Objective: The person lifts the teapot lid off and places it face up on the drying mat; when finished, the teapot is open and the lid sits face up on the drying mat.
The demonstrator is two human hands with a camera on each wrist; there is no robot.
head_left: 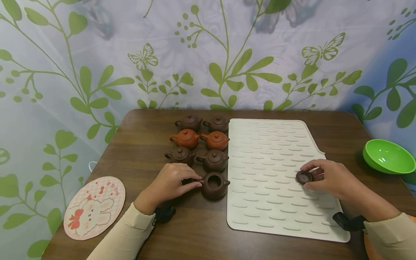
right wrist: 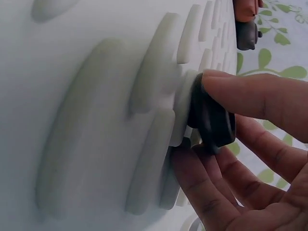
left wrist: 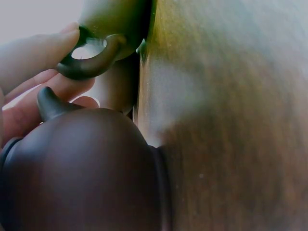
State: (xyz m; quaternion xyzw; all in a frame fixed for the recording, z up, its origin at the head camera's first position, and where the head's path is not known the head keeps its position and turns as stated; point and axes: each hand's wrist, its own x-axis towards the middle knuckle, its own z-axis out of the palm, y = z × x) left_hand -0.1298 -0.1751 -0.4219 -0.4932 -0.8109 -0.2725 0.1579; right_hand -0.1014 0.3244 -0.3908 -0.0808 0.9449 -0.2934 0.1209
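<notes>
A dark brown teapot [head_left: 214, 186] stands on the table with its top uncovered, so its round opening shows. My left hand [head_left: 173, 182] pinches its handle at the left side between thumb and fingers. Over the white ridged mat [head_left: 260, 202], my right hand [head_left: 331, 178] holds a small dark teapot lid [head_left: 304, 177] by its edge, hollow side up. In the right wrist view the lid [right wrist: 219, 120] sits between thumb and fingers, close to the mat's ridges. Part of a dark teapot [left wrist: 91, 168] fills the lower left wrist view.
Behind the uncovered teapot stand several lidded teapots in two columns, dark brown ones [head_left: 212, 160] and orange-red ones [head_left: 214, 140]. A green bowl [head_left: 388, 157] is at the right edge. On the left lies a round pink rabbit mat [head_left: 94, 207]. Part of an orange object shows under the right sleeve.
</notes>
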